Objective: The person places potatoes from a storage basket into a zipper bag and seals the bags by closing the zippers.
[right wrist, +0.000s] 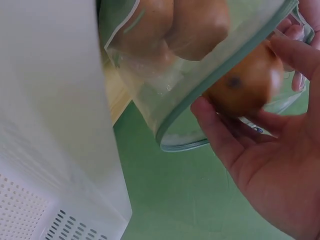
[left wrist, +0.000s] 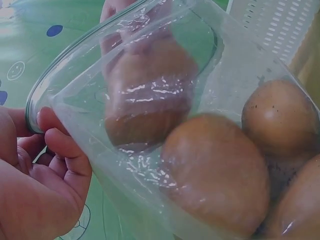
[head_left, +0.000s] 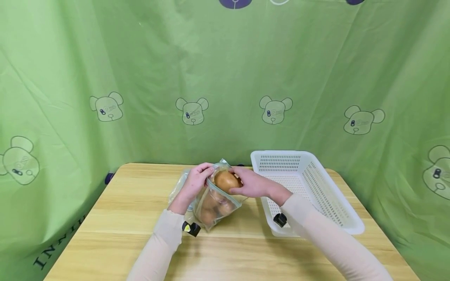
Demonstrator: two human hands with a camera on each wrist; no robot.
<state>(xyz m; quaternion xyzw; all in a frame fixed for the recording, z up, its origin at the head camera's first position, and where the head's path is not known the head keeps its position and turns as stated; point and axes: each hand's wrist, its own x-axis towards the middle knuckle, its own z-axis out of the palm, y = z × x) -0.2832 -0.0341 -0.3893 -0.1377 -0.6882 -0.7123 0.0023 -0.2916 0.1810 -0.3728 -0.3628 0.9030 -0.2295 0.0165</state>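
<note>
A clear plastic bag (head_left: 223, 192) with a pale green rim stands tilted on the table, its mouth spread wide. Several round brown pears (left wrist: 215, 175) lie in its lower part, seen through the plastic. The left hand (head_left: 194, 182) pinches the bag's rim on the left side, thumb and fingers curled over the edge. In the right hand (head_left: 251, 182) is another brown pear (right wrist: 245, 82), gripped between thumb and fingers right at the bag's mouth. Through the plastic in the left wrist view, this pear appears above the others.
A white perforated plastic basket (head_left: 339, 191) stands on the table to the right, beneath the right forearm. More clear plastic (head_left: 178, 186) lies left of the bag, partly behind the left hand. A green curtain (head_left: 232, 58) hangs behind the wooden table (head_left: 123, 207).
</note>
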